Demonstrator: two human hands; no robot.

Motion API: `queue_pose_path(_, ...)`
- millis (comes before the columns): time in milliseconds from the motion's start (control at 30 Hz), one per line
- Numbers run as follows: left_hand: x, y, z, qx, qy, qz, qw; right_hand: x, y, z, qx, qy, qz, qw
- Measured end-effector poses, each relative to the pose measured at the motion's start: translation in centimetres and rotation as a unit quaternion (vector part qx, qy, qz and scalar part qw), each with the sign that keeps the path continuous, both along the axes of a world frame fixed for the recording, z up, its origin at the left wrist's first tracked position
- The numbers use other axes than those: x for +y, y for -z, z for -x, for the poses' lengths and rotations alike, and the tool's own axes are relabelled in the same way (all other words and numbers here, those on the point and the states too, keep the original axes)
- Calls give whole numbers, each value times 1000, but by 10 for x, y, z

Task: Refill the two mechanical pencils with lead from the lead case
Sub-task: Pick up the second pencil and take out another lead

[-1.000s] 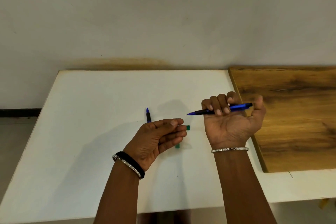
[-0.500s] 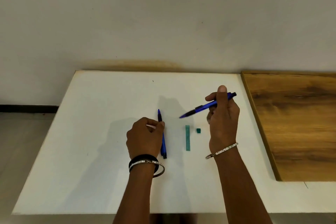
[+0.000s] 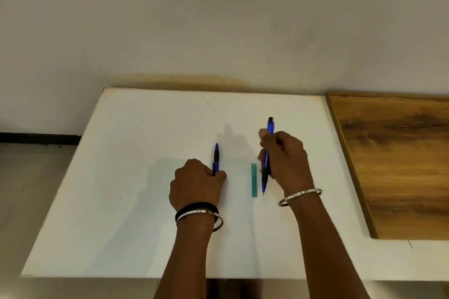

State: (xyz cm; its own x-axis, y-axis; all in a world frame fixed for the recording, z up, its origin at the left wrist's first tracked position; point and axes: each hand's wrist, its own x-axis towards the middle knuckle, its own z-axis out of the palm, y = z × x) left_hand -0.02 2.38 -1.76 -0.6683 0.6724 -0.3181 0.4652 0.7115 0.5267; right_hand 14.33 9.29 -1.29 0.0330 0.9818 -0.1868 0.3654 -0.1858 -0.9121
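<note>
Holding both pencils at this point, one per hand, over the white table point(image 3: 121, 177)

Left hand point(image 3: 196, 184): fingers curled into a fist, thumb and fingers closed on the near end of the left pencil point(image 3: 216, 158). That pencil lay about midway between the table's far and near edges, blue tip pointing toward the far edge. I could not tell whether it rested on the table or was just lifted.

Right hand point(image 3: 284, 158): fingers wrapped and clamped round the barrel of the right pencil point(image 3: 270, 126). Its writing tip pointed back toward the near edge, down close to the table, and its cap end pointed toward the far edge.

Lead case point(image 3: 254, 179): slim teal strip flat on the table between my hands, just beside the right pencil's tip, long side running far edge to near edge. Open or closed: not resolvable.

Wooden board point(image 3: 388, 153) covered the table's right edge, well apart from the work.

Risks noted:
- Neither hand was free for the case, so one pencil would need setting down first. A round barrel released carelessly could roll toward the near edge.
- The right pencil's tip sat close enough to the case that a loose swing could knock it and, if it was open, scatter leads.
- Leads are thin and brittle in my judgement: pinching hard or feeding at an angle would snap them
</note>
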Motion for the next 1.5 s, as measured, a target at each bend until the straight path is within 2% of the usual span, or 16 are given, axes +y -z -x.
queue_pose_path(100,1,-3,5,-15,-21,-21,999,-7,6,13,-110,-69,-30,991)
queue_pose_path(333,7,-9,19,-112,-40,-126,985,-16,19,46,-278,-119,-41,952)
queue_pose_path(533,6,-6,29,-185,-50,-180,965,-17,19,59,-317,-122,-23,940)
queue_pose_path(700,2,-7,34,-201,-30,-205,957,-18,22,66,-311,-106,-13,944)
queue_pose_path(800,1,-8,37,-240,-31,-209,948,-19,19,67,-311,-89,-22,946)
queue_pose_path(867,0,-9,39,-280,-41,-222,933,-19,13,64,-277,-51,-83,956)
queue_pose_path(933,-1,-10,40,-339,-71,-244,906,-17,5,60,-172,-33,-123,977)
queue_pose_path(1000,-2,-10,40,-391,-98,-271,874,-14,-3,52,-34,-87,-86,992)
queue_pose_path(1067,-2,-11,38,-407,-114,-297,856,-14,-11,47,59,-188,-24,980)
queue_pose_path(1133,-2,-12,36,-408,-129,-317,846,-16,-13,45,110,-247,11,963)
queue_pose_path(1267,-1,-14,31,-425,-151,-354,819,-17,-12,42,179,-232,63,954)
queue_pose_path(1400,0,-17,25,-412,-145,-356,826,-15,-9,33,192,-216,65,955)
queue_pose_path(1467,-1,-18,20,-339,-125,-337,869,-13,-7,29,206,-185,52,960)
queue_pose_path(1500,0,-18,18,-267,-107,-321,902,-12,-6,26,209,-166,42,963)
